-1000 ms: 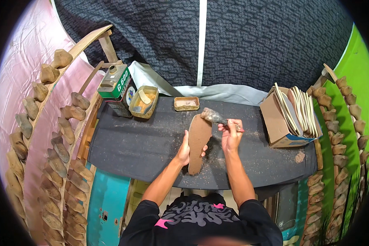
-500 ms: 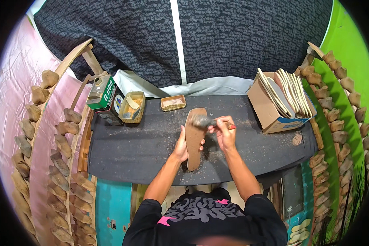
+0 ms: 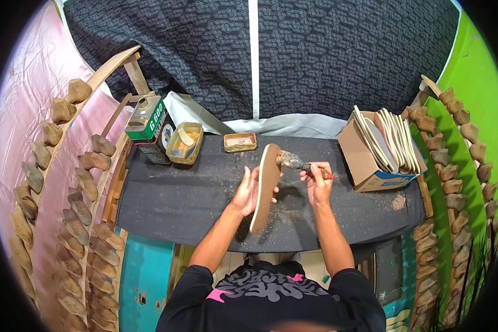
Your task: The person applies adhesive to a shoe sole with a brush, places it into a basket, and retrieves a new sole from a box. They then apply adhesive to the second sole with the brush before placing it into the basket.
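Note:
A long brown shoe sole (image 3: 267, 188) stands tilted over the middle of the table, its thin pale edge facing left. My left hand (image 3: 244, 195) grips it around the middle, thumb on the left and fingertips showing past the right edge. My right hand (image 3: 319, 187) is closed around the handle of a brush (image 3: 293, 161) with a dark, caked head and a bit of red at the handle's end. The brush head meets the sole's right face near its top; whether the bristles press on it is hard to see.
Along the table's (image 3: 193, 205) back stand a green and black metal can (image 3: 149, 130), a yellowish tub (image 3: 196, 133) with a spatula in it and a small tray (image 3: 240, 142). A cardboard box (image 3: 365, 166) of soles sits at right. Racks of wooden shoe lasts (image 3: 74, 205) flank both sides; brown crumbs lie scattered.
The sole has turned from face-up to nearly edge-on, still in my left hand. The brush has shifted right and now meets the sole from the side. The whole view has shifted slightly.

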Motion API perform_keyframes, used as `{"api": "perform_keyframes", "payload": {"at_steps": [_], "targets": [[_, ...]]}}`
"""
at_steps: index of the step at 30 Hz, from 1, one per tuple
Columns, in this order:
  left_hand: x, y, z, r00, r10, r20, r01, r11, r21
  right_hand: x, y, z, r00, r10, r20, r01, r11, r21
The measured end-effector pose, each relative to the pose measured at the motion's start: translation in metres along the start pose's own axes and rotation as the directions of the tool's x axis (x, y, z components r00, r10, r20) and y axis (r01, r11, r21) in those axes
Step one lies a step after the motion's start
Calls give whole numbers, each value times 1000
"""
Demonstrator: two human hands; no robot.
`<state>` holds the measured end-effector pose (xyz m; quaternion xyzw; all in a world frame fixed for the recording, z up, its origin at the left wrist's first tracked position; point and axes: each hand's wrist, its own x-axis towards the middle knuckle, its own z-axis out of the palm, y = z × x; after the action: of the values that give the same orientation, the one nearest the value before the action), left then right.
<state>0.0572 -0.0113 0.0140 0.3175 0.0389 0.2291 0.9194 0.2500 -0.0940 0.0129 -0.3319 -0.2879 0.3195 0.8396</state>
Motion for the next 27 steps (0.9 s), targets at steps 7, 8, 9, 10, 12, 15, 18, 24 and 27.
{"api": "perform_keyframes", "payload": {"at_steps": [7, 8, 9, 10, 12, 15, 18, 24, 27], "targets": [[-1, -8, -21, 991, 90, -104, -70, 981, 181, -18, 13, 14, 999, -21, -27, 20, 1000, -14], [1, -4, -18, 994, 74, -83, -69, 995, 68, -19, 14, 14, 1000, -4, 8, 4, 1000, 1], [3, 1, -14, 996, 61, -61, -64, 997, -45, -20, 15, 15, 999, 12, 43, -12, 1000, 15], [3, 0, -9, 994, 81, -78, -87, 993, -80, -22, 19, 13, 999, 22, 32, -23, 1000, 10], [2, 0, -18, 993, 93, -78, -101, 990, -99, -29, 21, 14, 998, 51, 48, -53, 998, 26], [4, -2, -33, 993, 100, -70, -106, 990, -92, -36, 23, 15, 994, 95, 61, -97, 995, 34], [6, -4, -35, 994, 96, -60, -99, 994, -45, -31, 14, 17, 990, 68, 124, -66, 998, -15], [7, -8, -17, 989, 96, -109, -99, 995, -26, -3, 5, 17, 999, -22, 46, 20, 999, 30], [11, -7, -15, 968, 134, -213, -152, 986, -73, -10, 5, 25, 983, 52, 177, -57, 998, 25]]}}
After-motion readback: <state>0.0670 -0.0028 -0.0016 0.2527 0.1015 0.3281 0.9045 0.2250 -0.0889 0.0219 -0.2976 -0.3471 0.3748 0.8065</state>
